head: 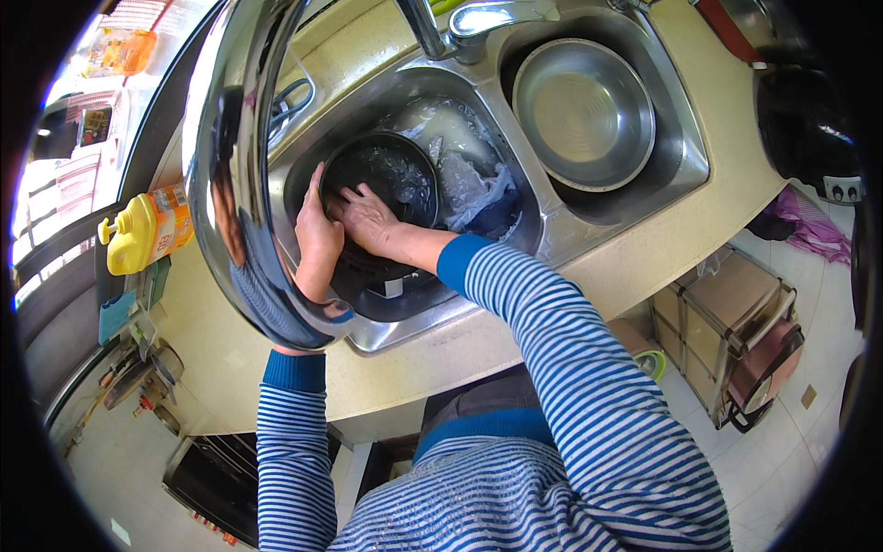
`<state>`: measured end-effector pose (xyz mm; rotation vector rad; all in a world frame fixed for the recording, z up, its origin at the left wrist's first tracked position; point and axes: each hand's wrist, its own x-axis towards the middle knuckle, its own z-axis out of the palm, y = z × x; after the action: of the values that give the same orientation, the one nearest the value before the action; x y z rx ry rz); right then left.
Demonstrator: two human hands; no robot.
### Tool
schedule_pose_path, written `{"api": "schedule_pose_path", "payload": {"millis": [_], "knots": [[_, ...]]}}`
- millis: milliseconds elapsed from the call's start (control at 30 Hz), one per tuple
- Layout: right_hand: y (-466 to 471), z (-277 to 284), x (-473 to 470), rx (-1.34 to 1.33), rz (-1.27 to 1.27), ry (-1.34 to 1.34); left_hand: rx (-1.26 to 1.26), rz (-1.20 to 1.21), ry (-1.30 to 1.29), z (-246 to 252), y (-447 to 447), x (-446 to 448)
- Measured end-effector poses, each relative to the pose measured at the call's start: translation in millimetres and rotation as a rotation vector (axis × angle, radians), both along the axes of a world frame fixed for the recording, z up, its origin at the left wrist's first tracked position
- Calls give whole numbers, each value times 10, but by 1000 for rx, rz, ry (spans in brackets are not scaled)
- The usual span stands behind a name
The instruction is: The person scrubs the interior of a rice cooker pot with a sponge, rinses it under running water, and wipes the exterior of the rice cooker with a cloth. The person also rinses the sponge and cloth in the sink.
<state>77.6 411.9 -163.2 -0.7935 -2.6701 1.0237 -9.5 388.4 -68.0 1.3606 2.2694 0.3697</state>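
A round black pot (386, 165) with wet, shiny inner walls sits in the left basin of a stainless-steel double sink (407, 331). My left hand (319, 231) holds the pot's near-left rim, its fingers along the outer side. Inside the pot is my right hand (369, 217), palm down with fingers apart against the inner wall; no held object shows, though some fingertips are hidden. Right of the pot, a wet whitish cloth or plastic film (476, 186) lies in the water beside a dark blue piece (493, 214). Below the pot, a dark item with a white patch (392, 288) is partly covered.
A chrome faucet spout (227, 172) arcs close to the camera, hiding part of my left wrist. A large metal bowl (583, 114) fills the right basin. The faucet lever (500, 17) is behind the basins. A yellow pump bottle (148, 228) stands on the left counter.
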Motion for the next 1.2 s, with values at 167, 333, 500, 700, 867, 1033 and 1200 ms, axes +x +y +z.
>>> {"api": "schedule_pose_path", "payload": {"millis": [167, 333, 500, 700, 867, 1033, 1200], "knots": [[179, -276, 59, 497, 110, -164, 24, 19, -19, -19, -13, -10], [316, -337, 304, 675, 53, -509, 70, -43, 69, -80, -54, -53], [108, -68, 344, -77, 87, -695, 111, -69, 128, -169, -85, -116], [74, -19, 27, -696, 9, -382, 133, -118, 140, -148, -51, -107], [193, -136, -24, -2133, -487, 470, 125, -113, 160, -133, -48, -109], [518, 178, 395, -2075, -437, 999, 242, -120, 71, -203, -4, -143], [1118, 350, 921, -162, -559, 420, 305, -117, 37, -118, 44, -92]]}}
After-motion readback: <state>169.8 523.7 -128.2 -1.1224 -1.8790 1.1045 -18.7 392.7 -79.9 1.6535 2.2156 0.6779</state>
